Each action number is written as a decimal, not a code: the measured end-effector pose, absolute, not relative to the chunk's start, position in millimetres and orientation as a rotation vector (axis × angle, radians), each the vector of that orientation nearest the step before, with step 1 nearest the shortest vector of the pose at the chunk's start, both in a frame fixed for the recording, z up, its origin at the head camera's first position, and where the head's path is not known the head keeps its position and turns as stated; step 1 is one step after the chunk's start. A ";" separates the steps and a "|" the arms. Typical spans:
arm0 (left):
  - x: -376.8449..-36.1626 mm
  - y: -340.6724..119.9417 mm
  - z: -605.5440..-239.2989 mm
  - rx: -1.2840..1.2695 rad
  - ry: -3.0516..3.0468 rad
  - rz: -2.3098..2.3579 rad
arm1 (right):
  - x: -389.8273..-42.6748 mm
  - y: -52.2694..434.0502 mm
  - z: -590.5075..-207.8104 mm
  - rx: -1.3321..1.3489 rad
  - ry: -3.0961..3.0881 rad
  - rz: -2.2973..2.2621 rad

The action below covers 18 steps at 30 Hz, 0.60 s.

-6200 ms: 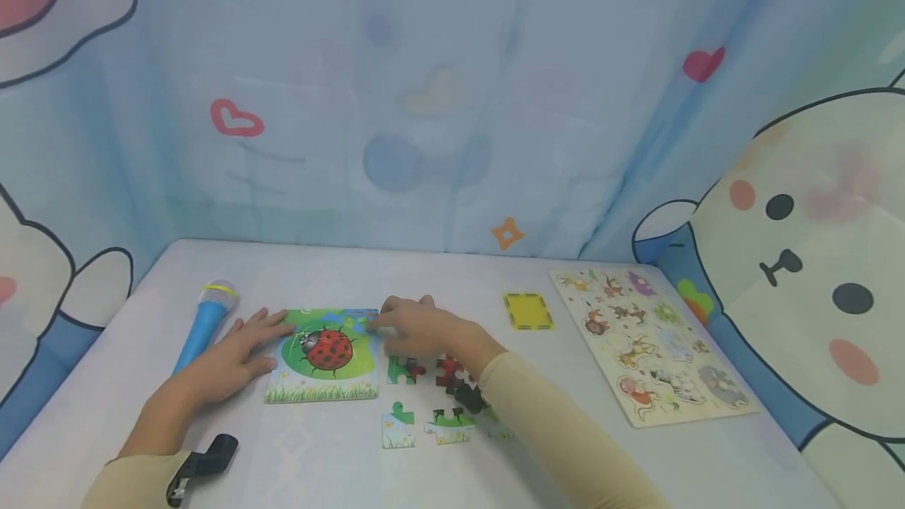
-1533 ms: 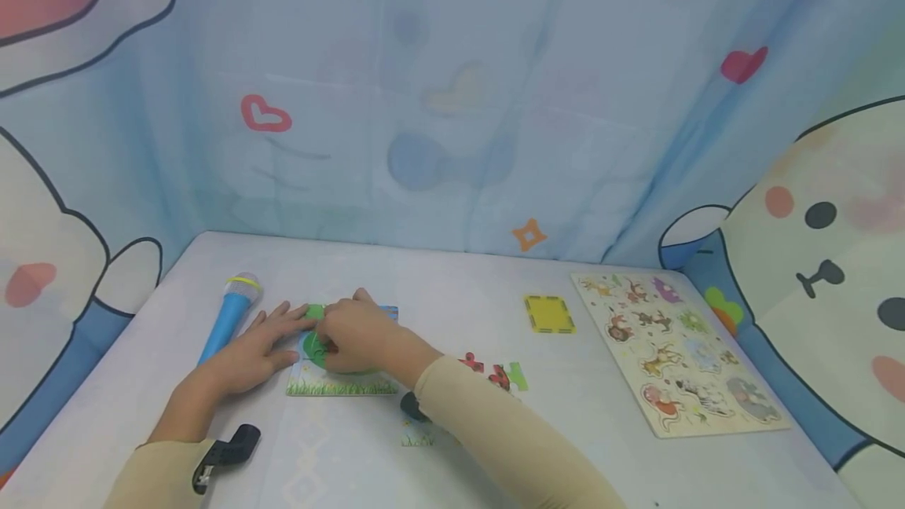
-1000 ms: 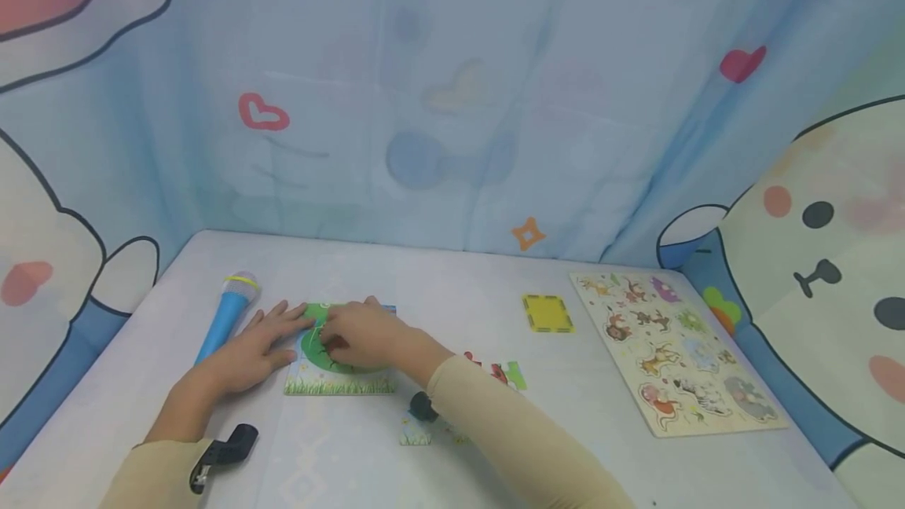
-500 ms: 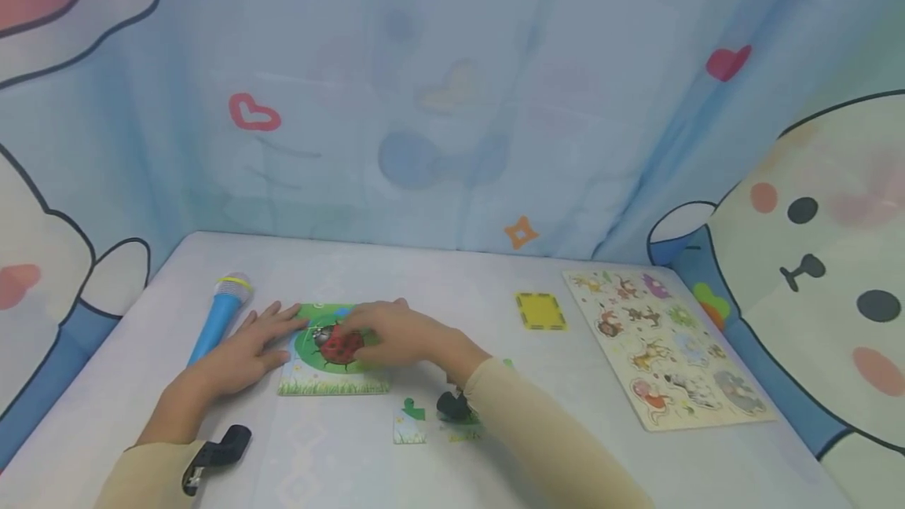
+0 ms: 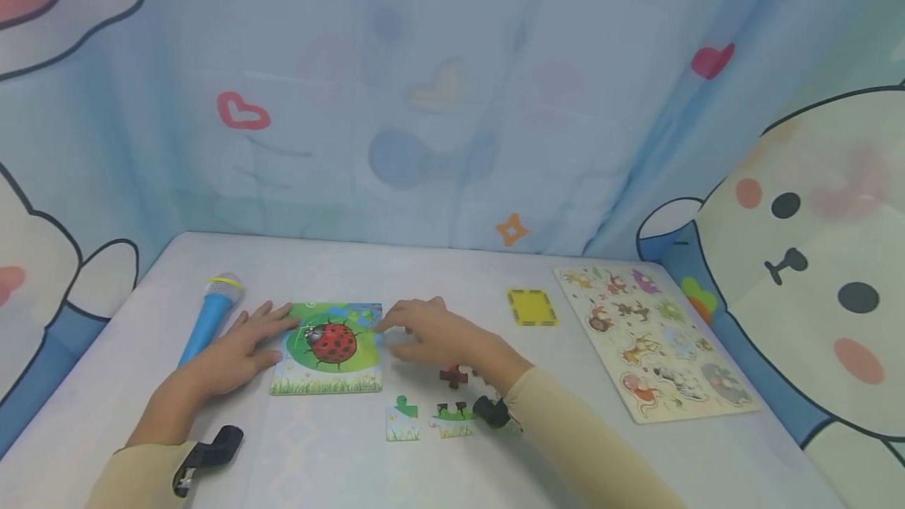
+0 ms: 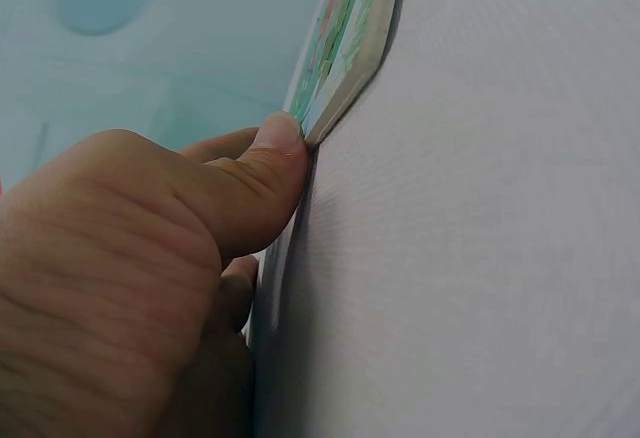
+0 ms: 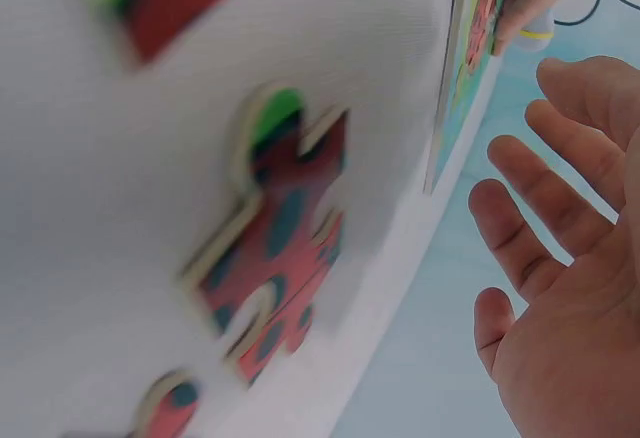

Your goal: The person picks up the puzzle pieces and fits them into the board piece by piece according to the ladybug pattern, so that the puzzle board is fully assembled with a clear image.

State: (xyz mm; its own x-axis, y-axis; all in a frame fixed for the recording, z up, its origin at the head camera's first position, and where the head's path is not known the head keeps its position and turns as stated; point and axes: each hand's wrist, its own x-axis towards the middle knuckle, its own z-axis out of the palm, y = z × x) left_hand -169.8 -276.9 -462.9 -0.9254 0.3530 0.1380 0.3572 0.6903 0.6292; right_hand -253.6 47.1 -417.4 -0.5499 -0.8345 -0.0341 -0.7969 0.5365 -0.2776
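Observation:
A square ladybug picture board [image 5: 325, 375] lies flat on the table. My left hand [image 5: 236, 352] rests at its left edge, fingers spread and fairly straight; in the left wrist view the thumb [image 6: 255, 188] touches the board's corner [image 6: 345, 88]. My right hand [image 5: 431, 328] hovers at the right edge with fingertips by the rim and nothing in its grasp; the right wrist view shows its fingers [image 7: 540, 198] apart and relaxed. Below it lie loose jigsaw pieces: a red, black-spotted group [image 7: 285, 228], a grass corner piece [image 5: 401, 422] and a grass edge piece [image 5: 452, 422].
A blue toy microphone [image 5: 205, 324] lies left of the left hand. A yellow square frame [image 5: 533, 307] and a wooden animal puzzle board [image 5: 615, 352] lie on the right. The black wrist camera [image 5: 491, 412] partly covers some pieces. A patterned curtain [image 5: 424, 100] hangs behind the table.
My right hand has moved right off the ladybug board, where it covered the middle, and the ladybug shows again. My left hand stays at the left edge. The head view has shifted slightly.

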 end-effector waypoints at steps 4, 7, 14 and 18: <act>-169.6 -276.7 -463.4 -0.609 -2.877 -1.078 | -252.4 61.8 -420.7 -1.390 2.635 -0.341; -170.0 -276.8 -464.7 -0.612 -2.873 -1.085 | -251.0 71.7 -421.6 -1.372 2.658 -0.344; -170.4 -277.6 -467.3 -0.600 -2.877 -1.077 | -247.5 91.7 -420.5 -1.308 2.714 -0.343; -170.7 -278.2 -467.4 -0.600 -2.879 -1.077 | -244.9 100.8 -419.5 -1.271 2.741 -0.328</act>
